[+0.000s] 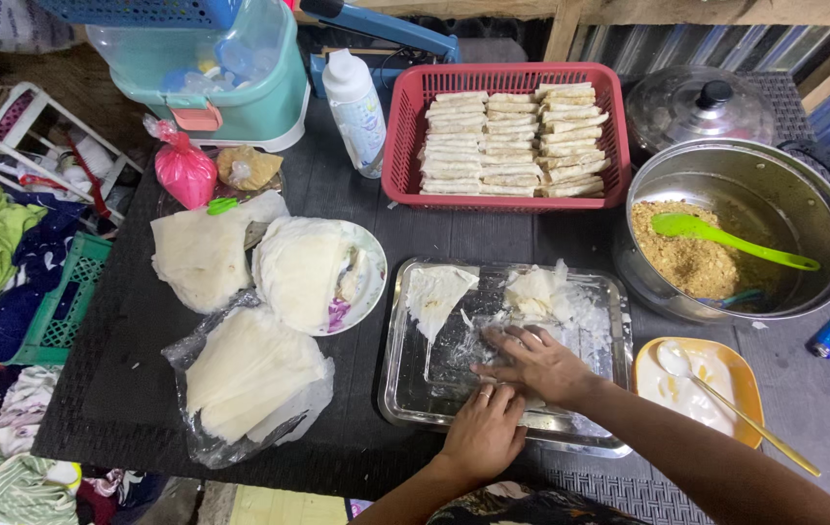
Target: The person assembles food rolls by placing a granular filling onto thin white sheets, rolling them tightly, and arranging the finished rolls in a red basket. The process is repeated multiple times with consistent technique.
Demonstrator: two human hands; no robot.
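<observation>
— While both hands were down in the steel tray (395,389) at lower centre, what worried you most?

— Going by size: the big pot (804,209) at the right, crumbly filling inside and a green spoon (726,236) leaning on its rim. An elbow swinging out could have knocked that handle and scattered filling, I judged.

— And the red basket (400,146) of finished rolls (512,141) at upper centre?

— Well apart from the hands; little risk there.

— The tray itself?

— The right hand (539,365) lay flat, fingers spread, pressing a thin wrapper (493,335) on the tray floor. The left hand (483,433) rested at the near rim, fingers curled loosely; whether it gripped anything I couldn't tell. Sheets that thin tear if dragged, and a folded one (437,297) at the tray's upper left might have stuck down.

— Smaller things?

— The orange dish (741,374) with its long spoon (726,399), just beside the right forearm at lower right: a nudge would have tipped the paste out.
</observation>
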